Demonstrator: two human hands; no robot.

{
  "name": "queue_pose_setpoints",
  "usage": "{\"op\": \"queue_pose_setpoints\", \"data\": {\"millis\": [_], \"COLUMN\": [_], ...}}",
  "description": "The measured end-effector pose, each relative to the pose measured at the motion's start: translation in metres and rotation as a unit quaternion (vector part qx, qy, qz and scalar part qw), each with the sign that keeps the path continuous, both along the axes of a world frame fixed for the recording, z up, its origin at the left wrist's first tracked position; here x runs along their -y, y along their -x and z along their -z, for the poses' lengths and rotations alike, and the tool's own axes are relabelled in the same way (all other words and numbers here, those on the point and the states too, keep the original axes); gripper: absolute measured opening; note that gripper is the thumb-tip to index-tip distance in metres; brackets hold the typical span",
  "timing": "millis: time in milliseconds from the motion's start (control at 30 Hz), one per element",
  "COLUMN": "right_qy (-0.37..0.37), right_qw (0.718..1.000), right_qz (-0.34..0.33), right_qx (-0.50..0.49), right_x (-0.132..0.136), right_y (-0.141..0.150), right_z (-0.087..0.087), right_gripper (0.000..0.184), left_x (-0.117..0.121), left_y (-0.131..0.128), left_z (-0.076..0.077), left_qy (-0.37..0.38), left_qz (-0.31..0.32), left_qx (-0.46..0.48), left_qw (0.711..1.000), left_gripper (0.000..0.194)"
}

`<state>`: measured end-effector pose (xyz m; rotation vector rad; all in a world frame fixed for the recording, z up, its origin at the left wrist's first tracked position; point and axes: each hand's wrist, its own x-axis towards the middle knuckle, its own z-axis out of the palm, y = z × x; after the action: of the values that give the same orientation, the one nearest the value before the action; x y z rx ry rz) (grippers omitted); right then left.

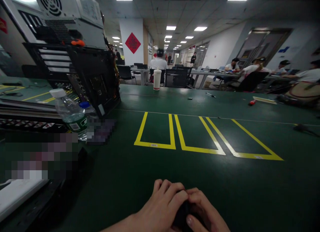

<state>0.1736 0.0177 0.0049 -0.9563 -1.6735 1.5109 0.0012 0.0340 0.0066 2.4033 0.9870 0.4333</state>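
Both my hands meet at the bottom middle of the view, low over the green table mat [140,178]. My left hand [162,205] has its fingers curled over a small dark object [182,214] that I cannot make out. My right hand [203,212] is closed against the same dark object from the right, thumb showing at the front. Most of the object is hidden between the two hands.
Yellow taped rectangles [153,130] mark the mat ahead. At left stand an open computer case [82,71], two plastic water bottles [70,113] and flat dark panels. A white bottle [157,79], small tools and a red item [251,102] lie farther off. Several people sit at desks behind.
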Motion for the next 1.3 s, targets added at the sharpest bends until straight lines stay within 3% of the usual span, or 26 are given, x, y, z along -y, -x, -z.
{"op": "queue_pose_setpoints", "data": {"millis": [267, 400, 567, 800, 967, 1133, 1300], "right_qy": [-0.032, -0.081, -0.085, -0.082, -0.064, -0.063, -0.068], "right_qw": [0.999, 0.996, 0.994, 0.991, 0.994, 0.998, 0.997], "right_qz": [0.026, 0.038, 0.062, 0.107, 0.077, 0.013, 0.015], "right_qx": [0.024, -0.001, -0.004, 0.003, 0.037, -0.021, -0.045], "right_x": [0.014, 0.022, 0.027, 0.029, 0.028, 0.026, 0.025], "right_y": [0.004, 0.005, 0.007, 0.012, 0.006, 0.002, 0.004], "right_z": [-0.008, -0.008, -0.006, 0.001, -0.002, -0.004, -0.002], "right_gripper": [0.014, 0.017, 0.014, 0.022, 0.024, 0.024, 0.020], "left_x": [0.016, 0.023, 0.033, 0.044, 0.048, 0.052, 0.048], "left_y": [-0.002, -0.002, -0.001, -0.002, -0.001, 0.002, 0.001], "left_z": [-0.020, -0.016, -0.012, -0.012, -0.017, -0.028, -0.024], "left_qy": [-0.017, -0.049, -0.088, -0.120, -0.114, -0.093, -0.104], "left_qz": [-0.031, -0.056, -0.040, -0.073, -0.068, -0.043, -0.045], "left_qx": [0.033, 0.055, 0.053, 0.055, 0.064, 0.060, 0.054], "left_qw": [0.999, 0.996, 0.994, 0.989, 0.989, 0.993, 0.992], "left_gripper": [0.061, 0.056, 0.053, 0.053, 0.050, 0.045, 0.048]}}
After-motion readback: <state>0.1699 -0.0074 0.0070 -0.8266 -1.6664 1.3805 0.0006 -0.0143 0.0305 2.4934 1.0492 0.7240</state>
